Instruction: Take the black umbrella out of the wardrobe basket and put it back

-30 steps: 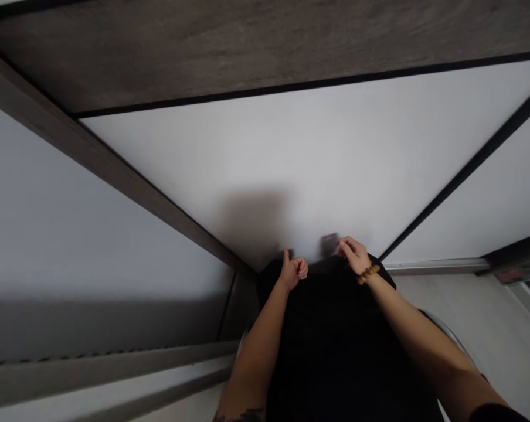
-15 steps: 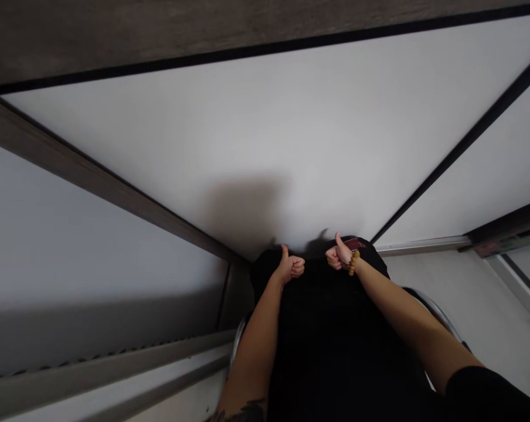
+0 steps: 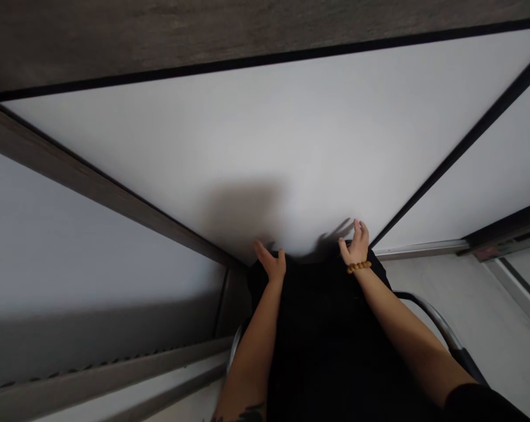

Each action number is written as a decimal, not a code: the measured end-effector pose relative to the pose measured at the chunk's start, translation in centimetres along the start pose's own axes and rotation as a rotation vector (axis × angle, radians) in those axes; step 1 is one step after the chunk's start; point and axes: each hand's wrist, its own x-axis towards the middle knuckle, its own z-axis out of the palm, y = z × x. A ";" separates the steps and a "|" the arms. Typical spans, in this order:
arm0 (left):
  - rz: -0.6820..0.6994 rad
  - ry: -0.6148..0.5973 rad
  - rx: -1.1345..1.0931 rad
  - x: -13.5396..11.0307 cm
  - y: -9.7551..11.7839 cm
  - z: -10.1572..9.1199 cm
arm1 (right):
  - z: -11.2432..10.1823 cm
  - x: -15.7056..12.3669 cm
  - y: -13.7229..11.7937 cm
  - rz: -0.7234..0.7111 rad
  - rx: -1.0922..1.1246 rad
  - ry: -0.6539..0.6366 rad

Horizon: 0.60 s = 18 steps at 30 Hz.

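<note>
My left hand (image 3: 271,262) and my right hand (image 3: 355,245) are raised at the top edge of my dark garment (image 3: 326,334), seen from above. Both hold nothing, and their fingers are spread. They stand apart, with a gap of dark cloth between them. A string of amber-brown beads (image 3: 359,267) circles my right wrist. The left forearm has a dark tattoo (image 3: 251,414) near the bottom edge of the view.
A large white panel (image 3: 247,135) with black trim lies beyond my hands, edged by wood-grain strips (image 3: 93,187). A curved chrome chair frame (image 3: 432,316) runs beside my right arm, above a pale floor (image 3: 502,328).
Both hands have gone from fists with raised thumbs to open, spread fingers. My right hand has moved slightly up and to the right.
</note>
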 end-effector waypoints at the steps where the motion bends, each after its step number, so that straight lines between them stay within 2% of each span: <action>1: 0.011 -0.002 0.049 0.4 0.0 0.2 | -0.2 0.1 -0.1 -0.056 -0.054 0.023; 3: 0.041 -0.043 0.121 1.0 0.0 0.7 | -0.3 0.2 -0.3 -0.142 -0.123 0.008; 8: 0.108 -0.111 0.193 1.3 -0.4 1.3 | 0.5 0.1 -1.4 -0.275 -0.200 -0.148; 15: 0.146 -0.136 0.228 0.8 -1.1 1.5 | 1.8 0.1 -1.5 -0.181 -0.304 -0.214; 18: 0.157 -0.076 0.212 0.8 -1.3 1.7 | 1.6 0.3 -1.1 -0.137 -0.352 -0.232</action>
